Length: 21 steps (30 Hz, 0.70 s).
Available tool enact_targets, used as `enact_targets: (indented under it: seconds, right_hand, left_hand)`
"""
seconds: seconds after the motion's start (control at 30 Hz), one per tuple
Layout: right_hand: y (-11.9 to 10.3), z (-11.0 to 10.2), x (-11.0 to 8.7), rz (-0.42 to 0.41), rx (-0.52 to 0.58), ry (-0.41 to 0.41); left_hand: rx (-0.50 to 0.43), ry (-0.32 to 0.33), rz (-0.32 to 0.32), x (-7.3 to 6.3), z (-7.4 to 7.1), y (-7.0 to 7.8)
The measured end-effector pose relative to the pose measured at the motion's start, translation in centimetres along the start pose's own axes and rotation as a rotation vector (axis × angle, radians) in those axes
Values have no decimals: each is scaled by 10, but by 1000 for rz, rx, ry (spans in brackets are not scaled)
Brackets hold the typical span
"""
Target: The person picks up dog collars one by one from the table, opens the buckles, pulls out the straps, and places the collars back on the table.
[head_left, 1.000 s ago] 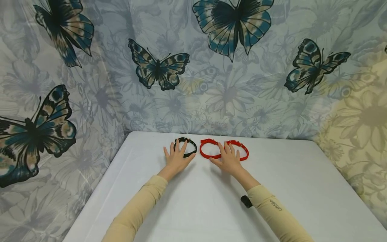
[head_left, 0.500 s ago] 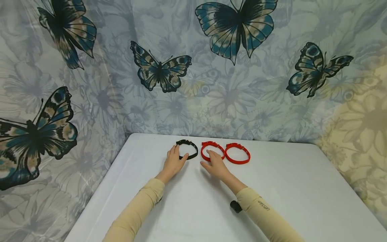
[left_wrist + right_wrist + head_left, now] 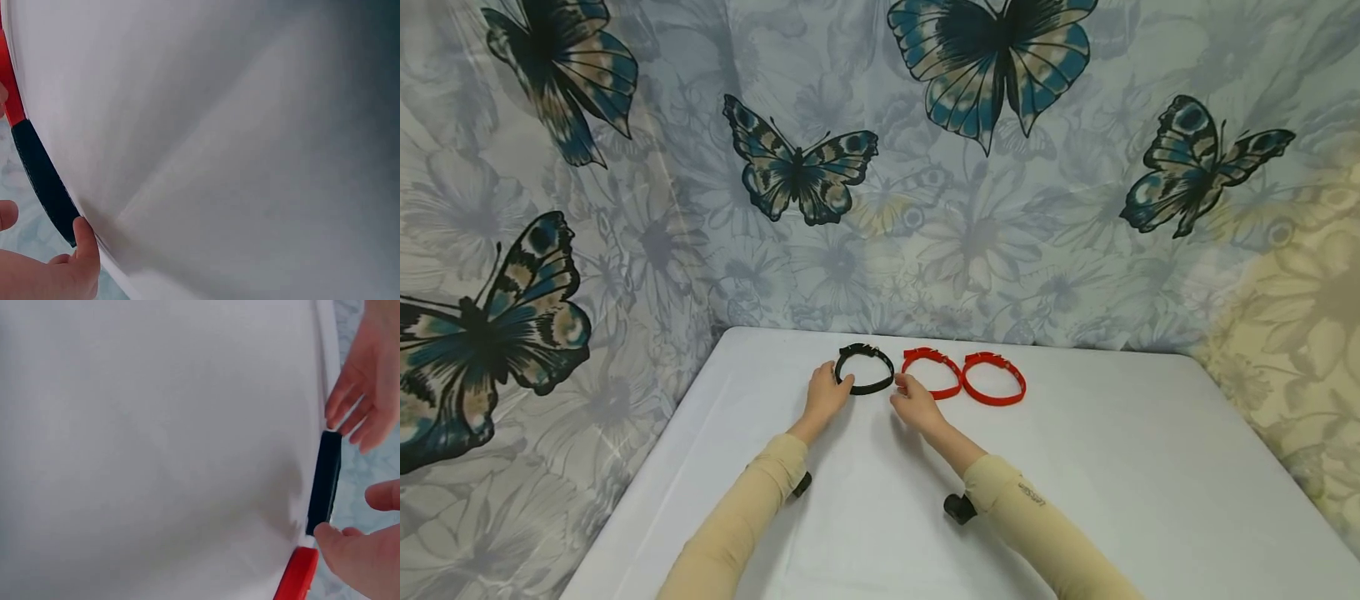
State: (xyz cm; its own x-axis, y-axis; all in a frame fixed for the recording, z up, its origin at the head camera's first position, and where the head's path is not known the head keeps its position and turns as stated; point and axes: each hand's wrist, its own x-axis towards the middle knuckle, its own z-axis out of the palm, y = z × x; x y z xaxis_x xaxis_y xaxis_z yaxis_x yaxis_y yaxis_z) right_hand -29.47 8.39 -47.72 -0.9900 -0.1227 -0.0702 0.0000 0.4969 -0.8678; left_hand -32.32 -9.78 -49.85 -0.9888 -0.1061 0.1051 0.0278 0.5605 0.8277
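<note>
Quietly, a flowered butterfly backdrop (image 3: 842, 258) hangs behind a white-covered table (image 3: 880, 517), where a person in pale yellow sleeves (image 3: 733, 525) stretches both arms toward the far edge. The left hand (image 3: 824, 398) touches the left side of the black collar (image 3: 871, 390), fingers spread and thumb apart from them. The right hand (image 3: 917, 407) sits at the opposite side, thumb and one finger parted, partly covering the middle red collar (image 3: 946, 394). No pinch shows on either hand. All three loops rest near the table's far edge: black at left, just beside the middle one, with the outer red collar (image 3: 996, 402) at right. By its look, the black collar should prove light and bendable, easily squashed out of round, with little to break and probably little slip. Its plain strap, taken at opposite sides, likely offers the surest hold, away from the smallest detail, the dark fittings (image 3: 853, 347) on its far side, which are presumably stiffer.
</note>
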Motion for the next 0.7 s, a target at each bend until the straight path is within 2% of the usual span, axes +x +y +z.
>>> enact_targets:
  seconds: [0.13,0.33,0.5,0.7]
  right_hand:
    - [0,5,8,87,49,-30]
    - [3,10,13,153,138,-52]
    - [5,14,14,148,171,-48]
    - [1,15,12,97,208,23]
  left_hand:
    - [10,10,-40,5,0,-1]
    - [19,35,-63,10,3,-5]
    - [12,59,-85,9,4,-6]
    - [-62,104,-120,10,3,-3]
